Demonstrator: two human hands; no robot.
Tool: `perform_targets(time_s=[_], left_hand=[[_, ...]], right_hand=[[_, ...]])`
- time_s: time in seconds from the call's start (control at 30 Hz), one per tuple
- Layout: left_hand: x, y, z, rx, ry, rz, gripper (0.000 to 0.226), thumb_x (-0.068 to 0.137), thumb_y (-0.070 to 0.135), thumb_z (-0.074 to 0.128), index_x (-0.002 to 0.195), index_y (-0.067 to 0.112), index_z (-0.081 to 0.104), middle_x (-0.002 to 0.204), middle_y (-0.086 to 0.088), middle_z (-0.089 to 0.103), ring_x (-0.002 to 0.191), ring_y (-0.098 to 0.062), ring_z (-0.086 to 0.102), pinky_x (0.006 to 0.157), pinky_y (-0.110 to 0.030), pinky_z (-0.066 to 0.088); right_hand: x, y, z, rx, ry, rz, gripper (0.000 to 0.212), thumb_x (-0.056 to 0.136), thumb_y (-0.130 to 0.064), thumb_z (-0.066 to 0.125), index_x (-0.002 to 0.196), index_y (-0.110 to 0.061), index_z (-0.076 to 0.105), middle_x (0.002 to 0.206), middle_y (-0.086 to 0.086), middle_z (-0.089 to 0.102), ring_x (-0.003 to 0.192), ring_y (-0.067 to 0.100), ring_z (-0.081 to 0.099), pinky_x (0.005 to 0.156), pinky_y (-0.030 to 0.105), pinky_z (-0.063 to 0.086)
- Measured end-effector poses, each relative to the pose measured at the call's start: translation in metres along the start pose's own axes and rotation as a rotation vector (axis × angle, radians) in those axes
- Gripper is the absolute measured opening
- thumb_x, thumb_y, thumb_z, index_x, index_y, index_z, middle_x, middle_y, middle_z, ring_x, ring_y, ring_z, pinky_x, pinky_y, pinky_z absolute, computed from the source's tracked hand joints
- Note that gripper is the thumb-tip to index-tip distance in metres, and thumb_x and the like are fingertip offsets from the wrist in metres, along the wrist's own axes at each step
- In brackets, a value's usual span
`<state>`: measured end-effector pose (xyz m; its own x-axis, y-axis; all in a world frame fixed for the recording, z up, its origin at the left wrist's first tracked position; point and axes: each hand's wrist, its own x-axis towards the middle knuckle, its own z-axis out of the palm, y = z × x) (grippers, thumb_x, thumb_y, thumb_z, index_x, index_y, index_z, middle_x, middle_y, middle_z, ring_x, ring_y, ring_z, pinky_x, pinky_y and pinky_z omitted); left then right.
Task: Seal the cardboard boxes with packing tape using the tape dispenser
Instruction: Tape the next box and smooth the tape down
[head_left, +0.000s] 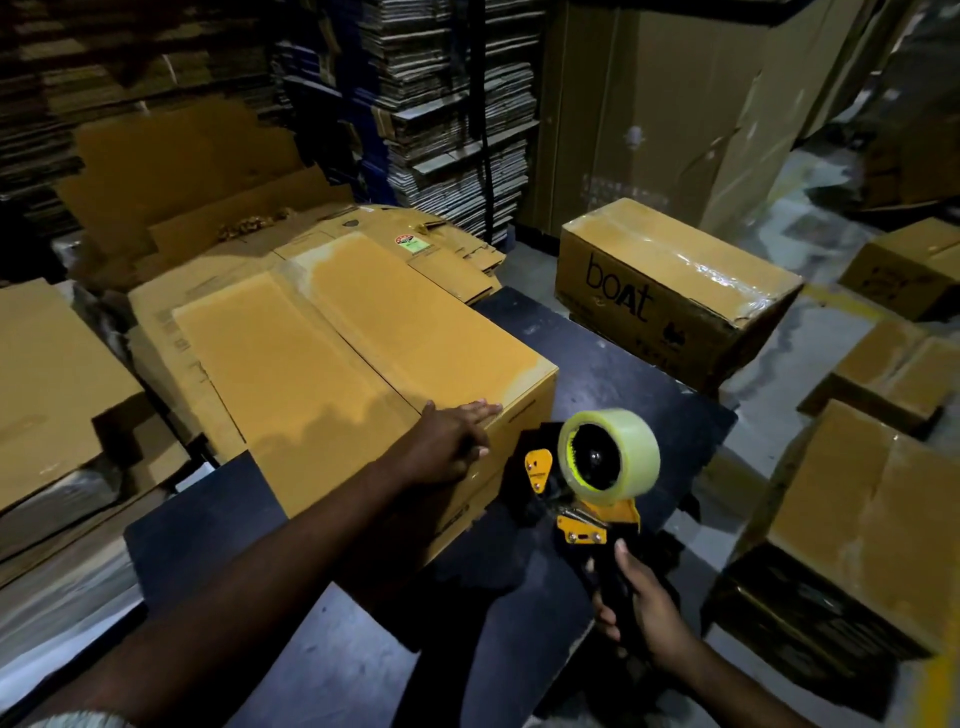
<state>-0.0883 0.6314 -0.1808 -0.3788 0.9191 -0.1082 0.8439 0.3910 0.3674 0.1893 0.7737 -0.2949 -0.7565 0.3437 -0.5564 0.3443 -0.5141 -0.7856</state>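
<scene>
Cardboard box showing plain yellow-brown, no print on top. Tape dispenser showing yellow and black; its tape roll showing pale clear yellow-green. Table showing black. Far-edge box carrying black "boAt" lettering.

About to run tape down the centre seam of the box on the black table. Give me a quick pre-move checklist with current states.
1. Flaps of the brown cardboard box closed and level at the seam: ok.
2. Left hand steadying the box at its near top edge: ok.
3. Right hand gripping the handle of the yellow and black tape dispenser: ok.
4. Clear packing tape roll loaded with plenty left: ok.
5. Free tape end ready at the blade: cannot tell.
6. Dispenser placed on the seam: not ok, it is held off to the box's right, over the black table.
</scene>
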Motion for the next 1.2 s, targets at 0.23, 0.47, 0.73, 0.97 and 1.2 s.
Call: perform_targets(time_s=[0.23, 0.47, 0.73, 0.97, 1.2], left_hand=[[0.001, 0.005, 0.006, 0.269, 0.005, 0.025, 0.016, 0.092, 0.026, 0.055, 0.101, 0.020, 0.067, 0.157, 0.002, 0.021, 0.142, -0.020, 0.027, 0.109, -0.057, 0.027], [0.006, 0.011, 0.001, 0.455, -0.075, 0.045, 0.024, 0.087, 0.021, 0.065, 0.111, 0.020, 0.063, 0.155, -0.004, 0.015, 0.139, -0.032, 0.022, 0.099, -0.056, 0.039], [0.014, 0.019, 0.000, 0.289, -0.045, -0.065, 0.076, 0.084, 0.010, 0.065, 0.140, 0.052, 0.036, 0.149, 0.001, 0.020, 0.128, -0.029, 0.030, 0.104, -0.055, 0.033], [0.017, 0.017, 0.007, 0.138, 0.076, -0.161, 0.083, 0.085, 0.013, 0.065, 0.148, 0.052, 0.028, 0.148, 0.005, 0.030, 0.131, -0.021, 0.032, 0.108, -0.040, 0.026], [0.002, 0.033, 0.023, 0.277, 0.180, -0.562, 0.073, 0.099, 0.034, 0.049, 0.157, 0.008, 0.014, 0.164, -0.021, -0.002, 0.151, -0.034, 0.013, 0.121, -0.046, 0.017]], right_hand=[[-0.006, -0.027, -0.001, 0.022, -0.035, -0.080, 0.098, 0.047, -0.087, 0.072, 0.102, -0.007, 0.057, 0.057, 0.013, 0.042, 0.040, 0.018, 0.038, 0.038, 0.019, 0.033], [-0.012, -0.051, 0.003, 0.058, -0.062, -0.165, 0.097, 0.049, -0.085, 0.074, 0.101, -0.005, 0.054, 0.058, 0.014, 0.039, 0.040, 0.019, 0.037, 0.040, 0.020, 0.032], [-0.005, -0.086, 0.007, 0.075, -0.125, -0.215, 0.093, 0.050, -0.082, 0.077, 0.101, -0.006, 0.055, 0.057, 0.014, 0.039, 0.040, 0.019, 0.036, 0.037, 0.021, 0.034], [0.019, -0.122, 0.013, 0.021, -0.220, -0.221, 0.073, 0.074, -0.079, 0.057, 0.103, -0.011, 0.058, 0.060, 0.013, 0.038, 0.045, 0.020, 0.037, 0.041, 0.022, 0.033], [0.062, -0.174, 0.037, -0.048, -0.444, -0.162, 0.085, 0.055, -0.086, 0.067, 0.100, -0.014, 0.059, 0.058, 0.010, 0.040, 0.043, 0.019, 0.037, 0.038, 0.022, 0.033]])
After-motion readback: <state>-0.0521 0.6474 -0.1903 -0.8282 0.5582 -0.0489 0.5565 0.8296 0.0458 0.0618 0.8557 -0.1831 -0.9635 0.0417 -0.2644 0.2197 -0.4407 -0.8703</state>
